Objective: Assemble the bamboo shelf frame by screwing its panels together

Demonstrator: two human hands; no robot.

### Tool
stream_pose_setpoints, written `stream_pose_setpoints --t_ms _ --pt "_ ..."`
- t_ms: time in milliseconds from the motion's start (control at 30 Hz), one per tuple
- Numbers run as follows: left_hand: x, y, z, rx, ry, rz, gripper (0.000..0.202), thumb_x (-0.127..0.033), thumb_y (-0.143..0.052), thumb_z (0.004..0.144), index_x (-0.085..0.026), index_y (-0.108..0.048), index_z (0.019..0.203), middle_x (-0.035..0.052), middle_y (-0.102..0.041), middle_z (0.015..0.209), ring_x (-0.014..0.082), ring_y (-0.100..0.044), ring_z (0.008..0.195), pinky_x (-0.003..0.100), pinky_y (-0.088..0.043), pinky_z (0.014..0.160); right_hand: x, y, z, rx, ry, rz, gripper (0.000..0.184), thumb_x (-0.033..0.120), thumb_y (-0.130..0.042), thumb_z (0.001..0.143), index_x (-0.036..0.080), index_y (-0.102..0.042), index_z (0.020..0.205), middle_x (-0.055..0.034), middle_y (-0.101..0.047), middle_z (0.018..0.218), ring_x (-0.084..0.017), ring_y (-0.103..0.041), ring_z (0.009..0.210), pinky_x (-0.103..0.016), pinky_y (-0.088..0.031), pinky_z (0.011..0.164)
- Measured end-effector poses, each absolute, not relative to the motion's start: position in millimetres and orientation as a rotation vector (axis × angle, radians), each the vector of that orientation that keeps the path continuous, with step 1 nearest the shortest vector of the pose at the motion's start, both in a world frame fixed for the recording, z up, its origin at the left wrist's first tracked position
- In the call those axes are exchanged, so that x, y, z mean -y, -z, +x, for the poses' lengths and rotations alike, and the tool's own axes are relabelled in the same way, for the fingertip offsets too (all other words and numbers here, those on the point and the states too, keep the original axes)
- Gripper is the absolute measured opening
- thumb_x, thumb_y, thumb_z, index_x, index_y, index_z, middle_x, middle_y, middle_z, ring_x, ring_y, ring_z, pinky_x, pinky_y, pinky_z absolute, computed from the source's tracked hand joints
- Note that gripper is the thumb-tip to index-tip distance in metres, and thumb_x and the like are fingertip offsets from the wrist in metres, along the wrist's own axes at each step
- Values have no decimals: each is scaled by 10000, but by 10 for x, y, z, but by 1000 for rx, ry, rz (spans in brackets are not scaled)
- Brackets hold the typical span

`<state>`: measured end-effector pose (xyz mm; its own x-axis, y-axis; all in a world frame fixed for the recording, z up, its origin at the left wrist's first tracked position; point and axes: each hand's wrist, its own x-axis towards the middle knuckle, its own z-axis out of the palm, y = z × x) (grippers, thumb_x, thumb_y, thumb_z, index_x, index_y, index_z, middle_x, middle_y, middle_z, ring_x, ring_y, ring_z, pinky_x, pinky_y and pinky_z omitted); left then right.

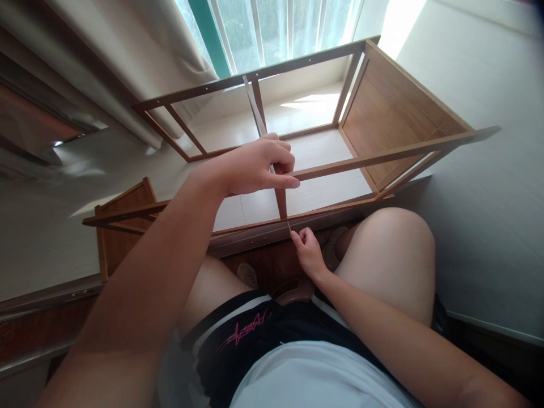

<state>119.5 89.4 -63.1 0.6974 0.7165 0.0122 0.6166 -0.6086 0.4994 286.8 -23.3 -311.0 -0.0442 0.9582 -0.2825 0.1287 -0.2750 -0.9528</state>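
Our white shirt (314,377) fills the bottom edge, right under us, with black shorts (229,354) just beyond, pink lettering across one leg. And here's our left arm, reaching long over the worktop (323,192) to the wooden frame (344,165)! Our left hand (285,173) is closed on it, fingers curled over the front rail, thumb laid along the near side, right where the short upright (280,203) drops from the rail. Down below, our right hand (302,241) is tightly curled, thumb and forefinger pinching a thin rod (289,226). The rod points up at the foot of that upright; whether its tip touches the wood is too small for us to tell. The frame itself stands on the white worktop, a broad wooden panel (399,105) closing its right end; over to our left another panel (127,204) stands near our forearm, which hides part of the rail. Beyond it all, we have a bright window (284,34) and a pale curtain (140,62) to its left.
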Motion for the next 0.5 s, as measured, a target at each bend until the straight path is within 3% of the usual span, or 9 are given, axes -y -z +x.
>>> stream_pose_setpoints --t_ms 100,500 --pt "-890 627 1196 -1028 -285 2452 308 -442 -614 814 -186 -573 648 24 -555 739 208 -487 917 387 -390 915 180 3070 2910 1566 -1102 -1532 412 522 -481 912 216 -394 650 46 -409 567 -124 -400 554 -264 -287 574" --pt "-888 632 1190 -1030 -291 2448 295 -435 -620 811 -189 -576 654 23 -567 746 210 -493 923 394 -388 933 149 3018 2940 1929 -817 -1605 340 456 -448 942 224 -477 695 7 -523 605 -154 -456 573 -273 -213 562"
